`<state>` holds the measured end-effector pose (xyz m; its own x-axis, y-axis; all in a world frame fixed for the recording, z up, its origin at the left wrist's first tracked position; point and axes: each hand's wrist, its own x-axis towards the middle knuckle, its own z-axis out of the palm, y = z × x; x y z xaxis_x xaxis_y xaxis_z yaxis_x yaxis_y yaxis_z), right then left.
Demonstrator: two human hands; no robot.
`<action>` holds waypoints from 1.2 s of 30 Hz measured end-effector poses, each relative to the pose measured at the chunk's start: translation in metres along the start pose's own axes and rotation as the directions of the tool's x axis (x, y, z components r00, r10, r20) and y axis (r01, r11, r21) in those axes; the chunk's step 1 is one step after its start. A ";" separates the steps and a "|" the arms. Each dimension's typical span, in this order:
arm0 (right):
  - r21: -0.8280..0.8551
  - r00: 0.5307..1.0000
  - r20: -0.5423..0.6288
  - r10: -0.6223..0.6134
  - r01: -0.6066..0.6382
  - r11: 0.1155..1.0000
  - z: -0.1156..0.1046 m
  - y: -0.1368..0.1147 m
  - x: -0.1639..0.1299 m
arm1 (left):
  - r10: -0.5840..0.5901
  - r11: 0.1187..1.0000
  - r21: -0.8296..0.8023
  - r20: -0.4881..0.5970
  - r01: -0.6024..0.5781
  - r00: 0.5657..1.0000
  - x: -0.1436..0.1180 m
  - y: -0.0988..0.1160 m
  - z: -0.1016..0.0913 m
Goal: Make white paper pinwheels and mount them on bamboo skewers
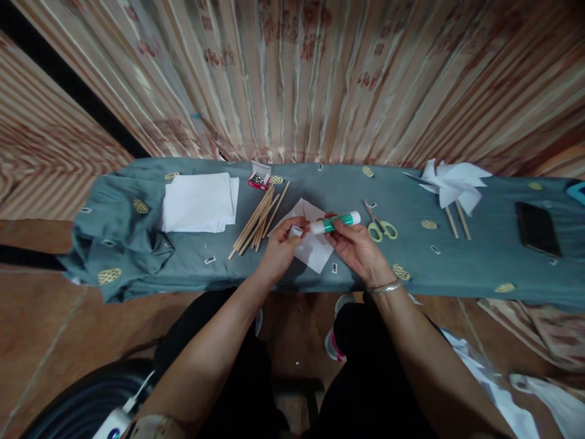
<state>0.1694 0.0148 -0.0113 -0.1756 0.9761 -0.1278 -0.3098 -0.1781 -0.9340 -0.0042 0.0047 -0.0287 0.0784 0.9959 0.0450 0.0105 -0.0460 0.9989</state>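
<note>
- Glue stick (336, 222) held level over the table (479, 262), above a white paper square (315, 250).
- Right hand (359, 244) curled round the green barrel; left hand (281, 244) pinching the white cap end.
- Likely light, rigid, smooth plastic, a bit slippery; best gripped mid-barrel, cap taken by fingertips.
- Paper beneath: thin, floppy, easily creased; better lifted by an edge.
- Nearby: wooden sticks (258, 222), scissors (381, 227), paper stack (198, 201), paper pinwheel (452, 183).
</note>
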 end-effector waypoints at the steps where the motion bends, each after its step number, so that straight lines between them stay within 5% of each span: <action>1: 0.021 1.000 -0.017 0.002 -0.002 1.000 -0.001 0.000 0.000 | 0.020 0.999 0.047 0.017 -0.021 1.000 0.000 0.000 0.000; 5: 0.061 0.998 -0.055 0.031 -0.028 0.998 0.000 0.000 -0.001 | 0.080 0.970 0.223 0.064 -0.093 0.995 -0.004 0.002 0.000; 14: 0.056 0.997 -0.069 0.022 -0.018 0.998 0.003 0.004 -0.001 | 0.140 0.928 0.331 0.116 -0.171 0.983 -0.008 0.007 0.002; 36: 0.130 0.988 -0.093 0.126 -0.114 0.985 0.022 0.013 -0.005 | 0.301 0.868 0.374 0.127 -0.327 0.945 -0.011 0.000 -0.002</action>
<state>0.1461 0.0050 -0.0158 -0.1259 0.9531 -0.2752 -0.4067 -0.3026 -0.8620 -0.0070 -0.0058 -0.0287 0.2036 0.9176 0.3414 0.3563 -0.3942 0.8472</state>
